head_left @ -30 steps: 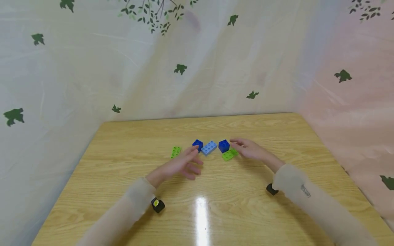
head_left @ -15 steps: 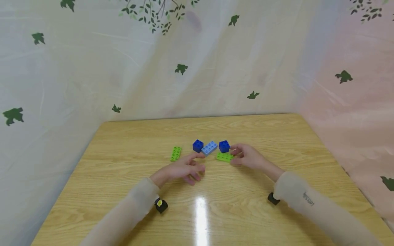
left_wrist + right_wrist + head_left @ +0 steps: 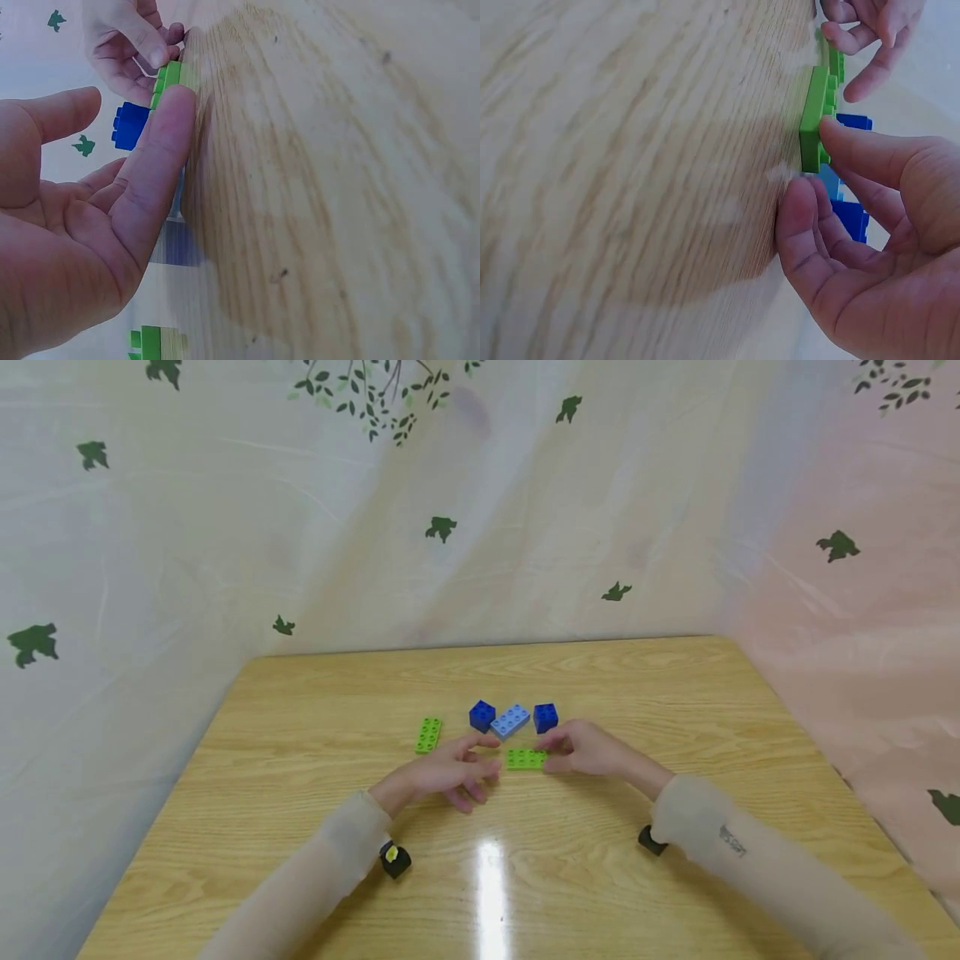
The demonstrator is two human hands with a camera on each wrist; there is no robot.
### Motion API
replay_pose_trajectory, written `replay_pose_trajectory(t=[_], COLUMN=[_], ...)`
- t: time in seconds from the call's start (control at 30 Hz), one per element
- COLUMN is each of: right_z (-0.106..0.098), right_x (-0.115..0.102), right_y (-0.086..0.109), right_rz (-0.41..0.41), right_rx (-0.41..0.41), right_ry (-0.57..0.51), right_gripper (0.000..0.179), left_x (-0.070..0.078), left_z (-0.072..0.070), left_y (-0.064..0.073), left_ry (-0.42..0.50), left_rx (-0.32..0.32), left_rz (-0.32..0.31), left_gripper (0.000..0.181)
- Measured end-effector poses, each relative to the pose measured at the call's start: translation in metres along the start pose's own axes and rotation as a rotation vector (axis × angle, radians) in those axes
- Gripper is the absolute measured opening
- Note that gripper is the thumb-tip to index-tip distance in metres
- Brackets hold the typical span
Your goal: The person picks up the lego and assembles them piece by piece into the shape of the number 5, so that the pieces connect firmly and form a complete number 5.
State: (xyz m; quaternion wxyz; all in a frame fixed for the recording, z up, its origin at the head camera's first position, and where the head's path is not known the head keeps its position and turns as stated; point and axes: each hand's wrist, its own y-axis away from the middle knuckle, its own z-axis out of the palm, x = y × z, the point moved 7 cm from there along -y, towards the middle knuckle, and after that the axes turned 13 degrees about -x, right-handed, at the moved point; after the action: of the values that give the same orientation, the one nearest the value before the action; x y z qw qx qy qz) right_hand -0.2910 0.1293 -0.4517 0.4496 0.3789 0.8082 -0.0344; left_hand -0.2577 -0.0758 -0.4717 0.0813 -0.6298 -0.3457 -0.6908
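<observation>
My right hand (image 3: 588,750) pinches the right end of a lime green toy building brick (image 3: 525,759), which lies lengthwise from left to right with its studs up. In the right wrist view the thumb (image 3: 862,150) rests against the studs of this green brick (image 3: 814,112). My left hand (image 3: 446,770) hovers at the left, its fingers loosely spread and holding nothing, with the tips near the brick's left end. Just beyond the hands sit a dark blue brick (image 3: 482,716), a longer light blue brick (image 3: 511,722) and another dark blue brick (image 3: 546,718).
A second lime green brick (image 3: 428,735) lies past the left hand, pointing away from me. The wooden table (image 3: 337,693) ends at a pale cloth backdrop (image 3: 525,568) with green leaf prints.
My right hand has moved left and toward me with the green brick, turning it from slanted to straight across. The left hand shifted slightly toward me, then stayed. The other bricks have stayed in place.
</observation>
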Motion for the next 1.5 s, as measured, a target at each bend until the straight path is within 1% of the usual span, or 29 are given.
replay_pose_trajectory(t=[0.17, 0.33, 0.47, 0.73, 0.93, 1.3, 1.5], right_z=[0.01, 0.02, 0.026, 0.027, 0.028, 0.028, 0.029], right_x=[-0.004, -0.008, -0.01, -0.009, -0.009, -0.008, -0.008], right_y=[-0.009, -0.018, -0.023, -0.024, -0.023, -0.024, -0.023], right_rz=[0.009, -0.009, 0.0, 0.055, 0.071, 0.081, 0.084], right_rx=[-0.052, -0.096, -0.12, -0.116, -0.121, -0.128, -0.132], right_ry=[-0.053, -0.103, -0.143, -0.192, -0.219, -0.242, -0.25], right_gripper=[0.033, 0.034, 0.035, 0.038, 0.037, 0.036, 0.036], left_x=[-0.003, -0.005, -0.007, -0.009, -0.01, -0.009, -0.009], left_z=[-0.002, -0.004, -0.006, -0.008, -0.008, -0.007, -0.006], left_y=[0.001, 0.005, 0.006, 0.002, 0.0, -0.001, -0.001], left_ry=[-0.008, -0.023, -0.038, -0.049, -0.068, -0.096, -0.091], left_rx=[0.01, 0.022, 0.032, 0.068, 0.105, 0.11, 0.109], left_rz=[-0.003, -0.01, -0.022, -0.052, -0.07, -0.069, -0.092], left_gripper=[0.062, 0.059, 0.055, 0.043, 0.038, 0.036, 0.035])
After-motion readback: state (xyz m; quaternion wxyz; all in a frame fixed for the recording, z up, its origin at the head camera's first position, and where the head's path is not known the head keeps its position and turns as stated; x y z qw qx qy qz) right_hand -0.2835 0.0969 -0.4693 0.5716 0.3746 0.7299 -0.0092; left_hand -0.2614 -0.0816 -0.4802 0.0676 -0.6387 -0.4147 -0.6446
